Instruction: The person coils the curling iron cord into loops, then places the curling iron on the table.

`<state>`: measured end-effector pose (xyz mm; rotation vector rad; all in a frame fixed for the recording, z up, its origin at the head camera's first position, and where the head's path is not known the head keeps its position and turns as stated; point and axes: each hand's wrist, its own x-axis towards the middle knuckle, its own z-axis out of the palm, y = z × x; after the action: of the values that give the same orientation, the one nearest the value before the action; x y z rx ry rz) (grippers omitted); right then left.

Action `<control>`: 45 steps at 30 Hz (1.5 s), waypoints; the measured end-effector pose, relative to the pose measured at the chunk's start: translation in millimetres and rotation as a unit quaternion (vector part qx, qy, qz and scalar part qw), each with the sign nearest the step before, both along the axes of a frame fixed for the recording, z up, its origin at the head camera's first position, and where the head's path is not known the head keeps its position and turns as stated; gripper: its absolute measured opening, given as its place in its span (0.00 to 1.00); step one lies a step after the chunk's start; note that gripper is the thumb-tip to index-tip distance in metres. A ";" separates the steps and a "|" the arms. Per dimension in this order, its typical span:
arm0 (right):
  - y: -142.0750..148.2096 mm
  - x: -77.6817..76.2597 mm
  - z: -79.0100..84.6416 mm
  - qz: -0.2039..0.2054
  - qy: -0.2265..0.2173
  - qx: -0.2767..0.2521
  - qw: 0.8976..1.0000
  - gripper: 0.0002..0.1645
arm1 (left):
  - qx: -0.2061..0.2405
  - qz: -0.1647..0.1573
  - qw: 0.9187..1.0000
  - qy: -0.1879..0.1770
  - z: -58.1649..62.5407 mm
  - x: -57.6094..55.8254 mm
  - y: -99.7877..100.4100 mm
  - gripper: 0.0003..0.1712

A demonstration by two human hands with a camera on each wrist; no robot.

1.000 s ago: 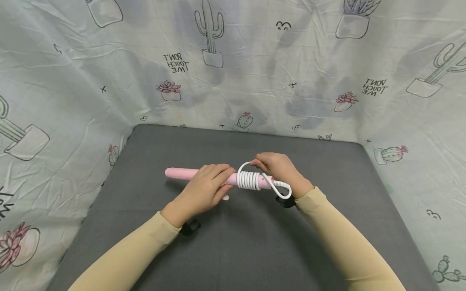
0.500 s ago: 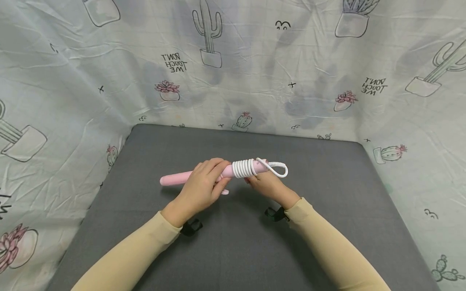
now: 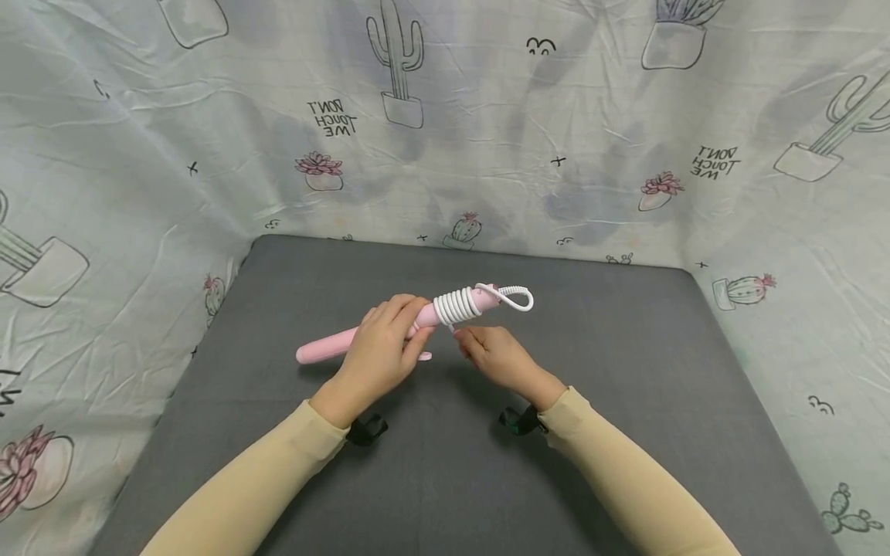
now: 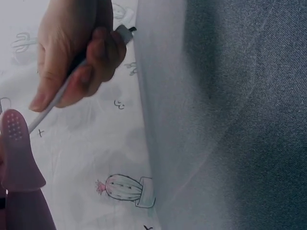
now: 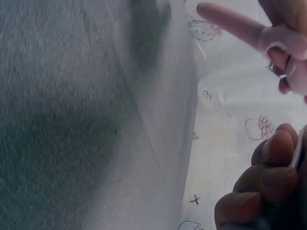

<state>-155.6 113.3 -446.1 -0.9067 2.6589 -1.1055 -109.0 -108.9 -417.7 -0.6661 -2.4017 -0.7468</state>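
A pink curling iron (image 3: 327, 346) is held above the table, tilted with its handle end up to the right. My left hand (image 3: 381, 340) grips it around the middle, near the clamp lever (image 4: 18, 148). White cord (image 3: 456, 306) is wound in several tight coils around the handle, and a short loop stands out past the handle's end. Just below the coils, my right hand (image 3: 502, 359) holds the cord's free stretch in curled fingers. In the left wrist view the cord runs through that hand, and the plug end (image 4: 125, 33) sticks out behind it.
A grey cloth-covered table (image 3: 591, 463) lies under both hands. Pale curtains with cactus prints (image 3: 487, 139) stand along its back and both sides. Dark straps sit at both wrists.
My right hand has come from above the handle, passed under it, and now sits in front of it, drawing the cord around. The curling iron's handle end has tilted upward.
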 end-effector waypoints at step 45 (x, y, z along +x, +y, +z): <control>-6.2 63.0 84.9 0.081 0.371 0.190 0.906 0.12 | -0.225 0.073 0.968 -0.089 -4.4 2.8 6.9 0.20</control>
<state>-92.5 107.1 -361.1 -1.6662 3.0857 -0.1707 -106.3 -102.0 -422.1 -0.6035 -2.7825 -0.2029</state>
